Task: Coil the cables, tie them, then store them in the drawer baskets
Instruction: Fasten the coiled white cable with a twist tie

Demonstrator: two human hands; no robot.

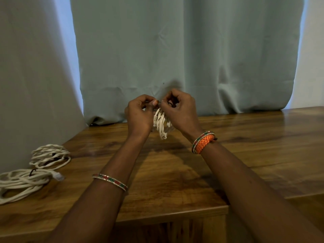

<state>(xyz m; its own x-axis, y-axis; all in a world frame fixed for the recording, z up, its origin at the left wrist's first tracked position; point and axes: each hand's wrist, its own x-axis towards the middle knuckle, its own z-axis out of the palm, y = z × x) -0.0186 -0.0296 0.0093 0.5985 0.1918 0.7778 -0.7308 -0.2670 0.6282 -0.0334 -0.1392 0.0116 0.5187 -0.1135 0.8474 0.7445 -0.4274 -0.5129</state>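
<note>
Nearest, the front edge of the wooden bench (171, 214) is seen, with bare wood stretching to the right. Two tied white cable bundles (31, 172) are laid at its left edge. Farther back, a coiled white cable (162, 123) is held above the bench, its top pinched between the left hand (140, 114) and the right hand (178, 111). Behind, a curtain (184, 50) is hung. No writing can be read.
</note>
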